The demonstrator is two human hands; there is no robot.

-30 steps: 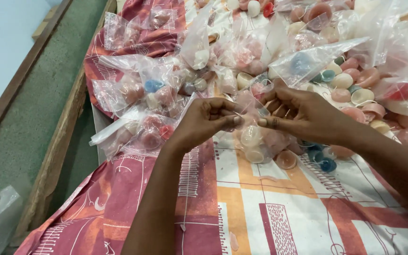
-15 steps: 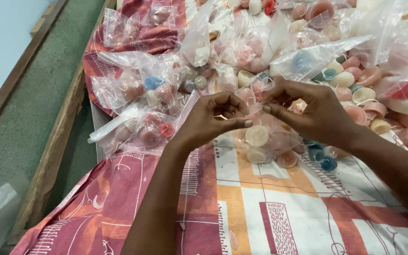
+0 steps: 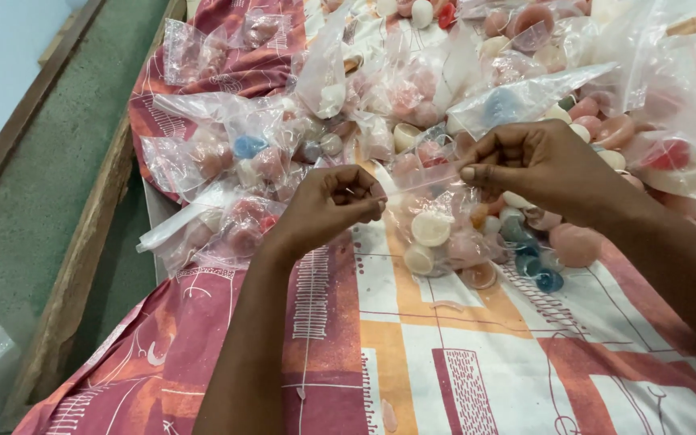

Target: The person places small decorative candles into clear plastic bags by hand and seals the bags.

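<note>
The hands have drawn apart, left hand [image 3: 328,201] and right hand [image 3: 537,165] each pinching the bag [image 3: 437,229] mouth near the table's [image 3: 477,362] middle; press evenly along its seal.

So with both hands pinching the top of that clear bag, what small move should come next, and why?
Probably run the left hand and right hand along the top strip of the clear bag to seal it: small round pieces already sit inside.

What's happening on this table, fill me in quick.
A person's left hand and right hand pinch the top edge of a clear plastic bag filled with small round pieces in white, pink and blue, and stretch it between them. The bag rests on a red and orange patterned cloth. More filled bags and loose round pieces are piled behind.
</note>
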